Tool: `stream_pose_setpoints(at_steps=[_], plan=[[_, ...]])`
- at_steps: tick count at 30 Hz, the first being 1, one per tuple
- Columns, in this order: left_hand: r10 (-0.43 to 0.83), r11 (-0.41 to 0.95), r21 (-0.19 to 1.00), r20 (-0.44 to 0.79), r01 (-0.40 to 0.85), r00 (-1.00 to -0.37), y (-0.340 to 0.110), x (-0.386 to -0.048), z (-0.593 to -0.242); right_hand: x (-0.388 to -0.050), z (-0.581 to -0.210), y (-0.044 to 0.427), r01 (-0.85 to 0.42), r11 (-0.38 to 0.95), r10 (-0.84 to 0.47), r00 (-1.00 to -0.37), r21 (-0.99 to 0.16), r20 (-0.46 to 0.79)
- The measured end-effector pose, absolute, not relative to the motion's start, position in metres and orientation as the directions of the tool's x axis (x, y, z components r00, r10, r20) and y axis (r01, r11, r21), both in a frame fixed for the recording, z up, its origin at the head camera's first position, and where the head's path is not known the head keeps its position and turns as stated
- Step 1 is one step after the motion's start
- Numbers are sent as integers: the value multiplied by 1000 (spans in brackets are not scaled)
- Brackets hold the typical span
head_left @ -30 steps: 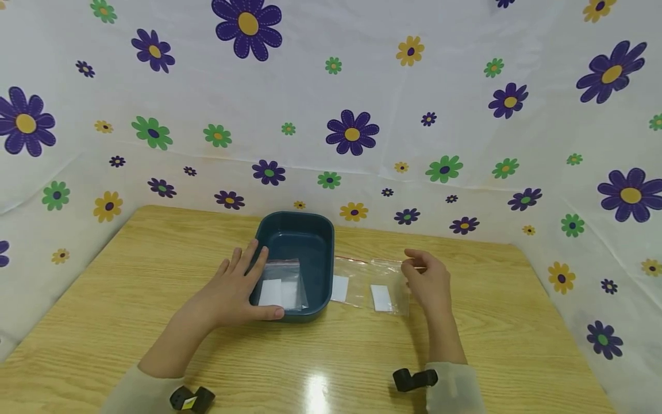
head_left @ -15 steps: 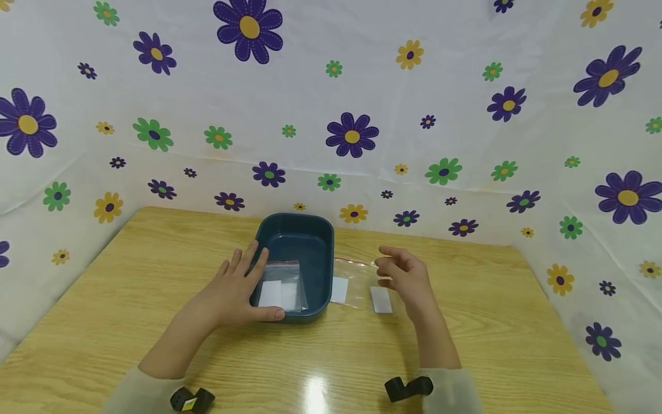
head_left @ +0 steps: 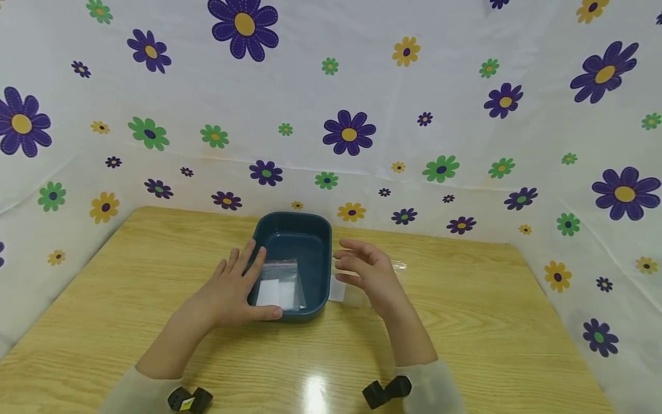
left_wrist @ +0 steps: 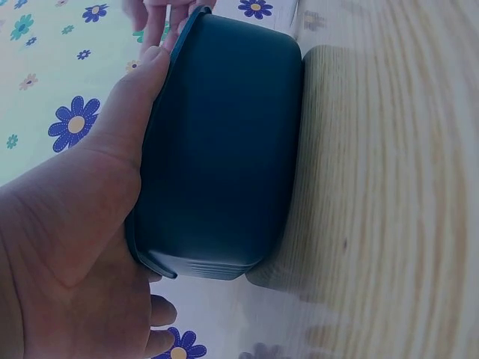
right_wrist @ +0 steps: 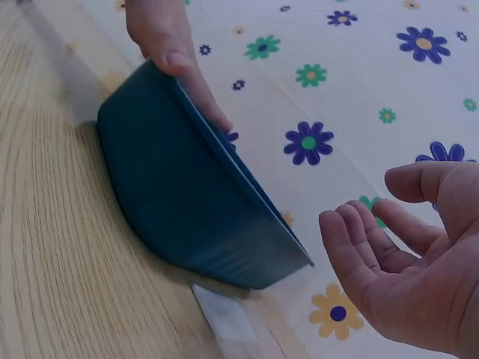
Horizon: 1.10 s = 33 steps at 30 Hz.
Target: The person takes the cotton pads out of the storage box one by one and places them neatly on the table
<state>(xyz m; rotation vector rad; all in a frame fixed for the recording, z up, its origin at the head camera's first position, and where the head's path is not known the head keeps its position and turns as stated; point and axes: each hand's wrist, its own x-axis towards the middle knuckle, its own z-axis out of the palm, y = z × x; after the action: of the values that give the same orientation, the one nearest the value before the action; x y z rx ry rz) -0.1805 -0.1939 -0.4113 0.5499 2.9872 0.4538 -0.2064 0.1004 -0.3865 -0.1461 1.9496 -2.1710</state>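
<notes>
A dark teal rectangular tub (head_left: 316, 247) stands on the table. My left hand (head_left: 227, 296) rests on its left and near rim, fingers spread and straight, thumb along the near edge. Inside the tub lies a clear zip bag (head_left: 292, 287) with a white rectangular piece (head_left: 268, 293). Right of the tub, my right hand (head_left: 374, 282) hovers with loosely bent fingers and nothing between them, apart from the tub in the right wrist view. Beneath it, another clear bag with a white piece (head_left: 337, 289) lies against the tub's right side, partly hidden. A further clear bag (head_left: 399, 265) shows behind the hand.
The wooden table (head_left: 491, 322) extends to both sides and toward the front. A white cloth with flower prints (head_left: 445, 86) hangs behind and along the sides. Black wrist cameras (head_left: 190, 399) sit at both sleeves.
My right hand has moved left, from the right edge of the rightmost bag to beside the tub, now covering part of the bags. My left hand and the tub stay put.
</notes>
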Motion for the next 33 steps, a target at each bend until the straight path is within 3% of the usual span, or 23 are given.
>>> stream_pose_setpoints(at_steps=[11,33], plan=[[355,896,292,-21,334,-935,-192,-181,-409,-205,-377,77,208,-176,-352,-926,-962,-136],[360,895,286,-10,343,-933,-192,-178,-405,-205,-378,41,364,-197,-423,-869,-910,-256]])
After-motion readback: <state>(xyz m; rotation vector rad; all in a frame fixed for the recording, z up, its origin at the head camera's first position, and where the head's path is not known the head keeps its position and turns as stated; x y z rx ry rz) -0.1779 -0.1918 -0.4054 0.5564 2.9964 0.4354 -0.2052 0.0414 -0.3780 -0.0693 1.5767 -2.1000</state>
